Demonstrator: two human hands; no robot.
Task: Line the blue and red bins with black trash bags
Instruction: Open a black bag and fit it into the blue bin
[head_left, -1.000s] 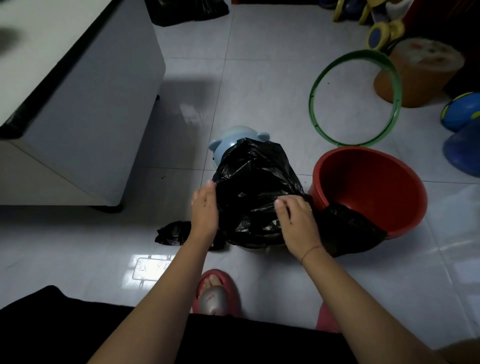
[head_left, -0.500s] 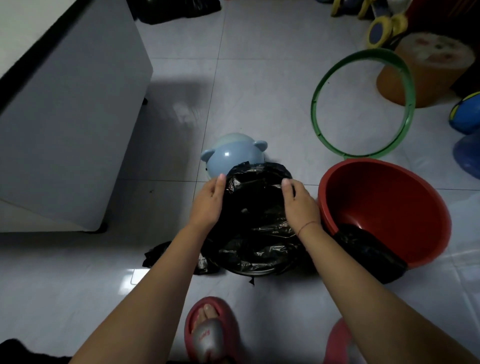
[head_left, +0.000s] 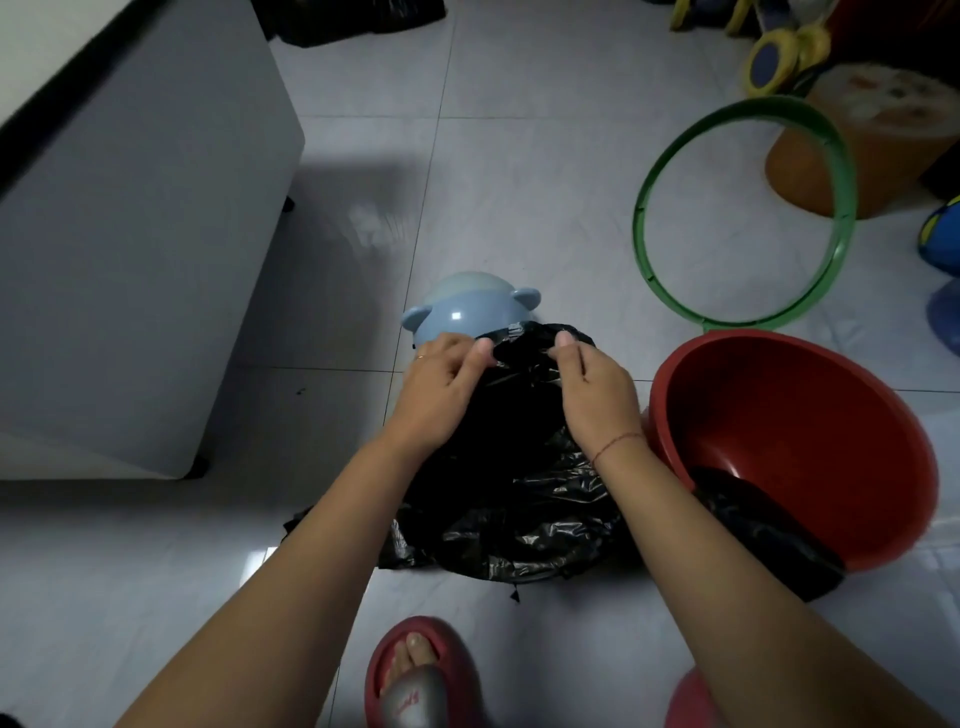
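A black trash bag (head_left: 519, 499) covers the blue bin on the floor in front of me; the bin's own body is hidden under the plastic. My left hand (head_left: 441, 395) and my right hand (head_left: 592, 395) both pinch the bag's far edge, thumbs up, close together. A light blue lid with two ears (head_left: 467, 312) lies just beyond the bag. To the right stands the red bin (head_left: 810, 431), tilted toward me, with a second black bag (head_left: 763, 530) draped over its near rim.
A green hoop ring (head_left: 649, 208) lies on the tiles behind the red bin. A white cabinet (head_left: 140, 249) stands at the left. An orange stool (head_left: 872, 145) and toys sit at the far right. My red slippered foot (head_left: 415, 680) is at the bottom.
The bag went from bunched high over the bin to spread down around it. Both hands moved from the bag's sides to its far edge, near the lid.
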